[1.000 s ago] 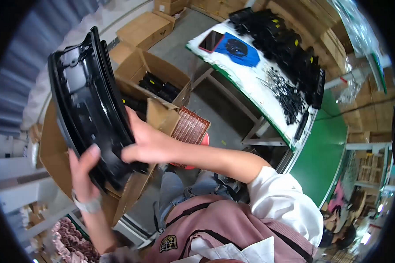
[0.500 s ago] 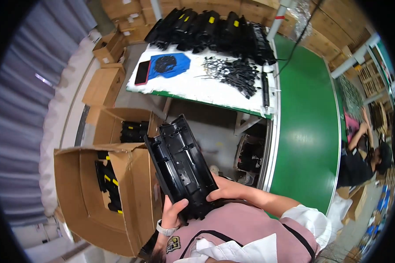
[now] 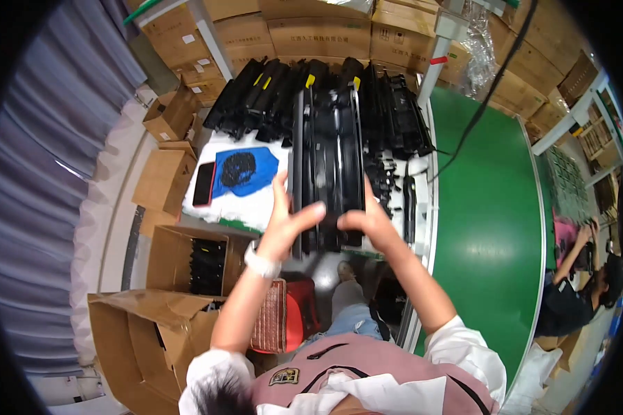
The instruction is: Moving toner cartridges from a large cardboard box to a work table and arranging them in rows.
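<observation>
Between my hands is a long black plastic housing (image 3: 333,159), its ribbed hollow side facing me, held above the near part of the white-covered table (image 3: 242,207). My left hand (image 3: 287,221) grips its near left side, with the thumb over the inner face. On the near right side, my right hand (image 3: 372,220) clasps it the same way. Behind it, several similar black housings (image 3: 256,97) with yellow labels lie in a row along the table's back. A heap of small black parts (image 3: 387,180) is partly hidden behind the held housing.
A blue cloth (image 3: 259,176) with small black pieces and a phone (image 3: 204,183) lie on the table's left. Open cartons (image 3: 128,346) stand at lower left, near a red chair (image 3: 298,311). A green conveyor surface (image 3: 488,228) runs along the right; a co-worker (image 3: 574,283) is beyond it.
My hands have carried the housing from close to my body up and forward over the table, turning it more upright in view. The view has shifted, and the red chair now shows.
</observation>
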Tool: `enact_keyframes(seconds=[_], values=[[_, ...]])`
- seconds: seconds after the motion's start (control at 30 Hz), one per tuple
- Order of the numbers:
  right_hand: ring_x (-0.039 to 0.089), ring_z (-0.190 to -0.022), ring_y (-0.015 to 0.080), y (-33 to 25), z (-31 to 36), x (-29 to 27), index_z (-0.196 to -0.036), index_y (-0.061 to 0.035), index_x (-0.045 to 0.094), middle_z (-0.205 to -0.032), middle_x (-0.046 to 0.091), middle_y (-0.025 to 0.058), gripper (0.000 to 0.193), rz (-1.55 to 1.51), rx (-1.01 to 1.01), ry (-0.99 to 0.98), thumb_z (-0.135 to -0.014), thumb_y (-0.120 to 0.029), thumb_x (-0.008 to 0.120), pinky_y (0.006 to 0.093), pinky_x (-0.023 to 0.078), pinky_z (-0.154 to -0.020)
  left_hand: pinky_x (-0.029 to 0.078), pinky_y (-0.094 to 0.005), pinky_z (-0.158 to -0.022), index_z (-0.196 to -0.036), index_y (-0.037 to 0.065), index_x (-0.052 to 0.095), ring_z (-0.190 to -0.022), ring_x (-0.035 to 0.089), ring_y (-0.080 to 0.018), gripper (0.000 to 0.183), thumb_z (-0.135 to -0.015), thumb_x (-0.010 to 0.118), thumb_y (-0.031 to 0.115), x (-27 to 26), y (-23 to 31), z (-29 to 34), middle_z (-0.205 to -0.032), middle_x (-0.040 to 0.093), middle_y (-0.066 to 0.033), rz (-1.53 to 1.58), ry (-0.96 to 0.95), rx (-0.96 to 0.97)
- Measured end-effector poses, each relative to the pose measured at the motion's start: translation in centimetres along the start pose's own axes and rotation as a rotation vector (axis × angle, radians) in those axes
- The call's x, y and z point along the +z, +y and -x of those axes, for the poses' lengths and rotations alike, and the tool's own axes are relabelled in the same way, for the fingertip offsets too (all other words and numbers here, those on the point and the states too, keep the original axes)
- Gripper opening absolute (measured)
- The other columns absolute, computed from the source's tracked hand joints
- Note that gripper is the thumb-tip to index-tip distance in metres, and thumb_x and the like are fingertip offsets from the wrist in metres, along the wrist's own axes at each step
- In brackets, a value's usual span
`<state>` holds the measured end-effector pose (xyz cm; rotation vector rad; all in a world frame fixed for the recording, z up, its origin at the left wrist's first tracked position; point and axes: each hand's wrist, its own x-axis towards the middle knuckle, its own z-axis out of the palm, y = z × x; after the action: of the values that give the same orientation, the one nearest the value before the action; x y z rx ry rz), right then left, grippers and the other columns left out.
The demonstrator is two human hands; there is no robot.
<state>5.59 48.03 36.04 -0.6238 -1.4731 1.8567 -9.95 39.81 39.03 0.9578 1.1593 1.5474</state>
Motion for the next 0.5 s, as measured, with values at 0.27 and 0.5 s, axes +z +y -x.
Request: enact_keyframes(seconds=[0.27, 0.5], values=[[0.060, -0.087, 0.0214, -1.6, -23.8, -8.6, -0.122, 0.0019, 0.037, -0.102, 0.056, 0.0125, 0.067, 0.270, 0.082, 0.173, -0.064, -0.018, 0.064, 0.0316, 0.051, -0.064, 0.047, -0.0285, -0.082, -0.130, 0.003, 0.036, -0.099, 0.056, -0.0166, 0.060, -0.081, 0.065, 0.021, -3.4, 0.9, -26.6, -0.111, 0.055, -0.0112, -0.058, -0.080, -0.129], [0.066, -0.082, 0.0328, -0.4, -30.7, -9.8, -0.101, 0.0113, 0.058, -0.088, 0.066, 0.0211, 0.057, 1.249, 0.056, 0.171, -0.076, -0.040, 0.057, 0.0437, 0.053, -0.070, 0.040, -0.0326, -0.091, -0.111, 0.004, 0.062, -0.098, 0.057, -0.0241, 0.048, -0.071, 0.068, 0.030, -10.4, -5.7, -37.2, -0.108, 0.062, -0.0137, -0.694, -0.108, -0.128]])
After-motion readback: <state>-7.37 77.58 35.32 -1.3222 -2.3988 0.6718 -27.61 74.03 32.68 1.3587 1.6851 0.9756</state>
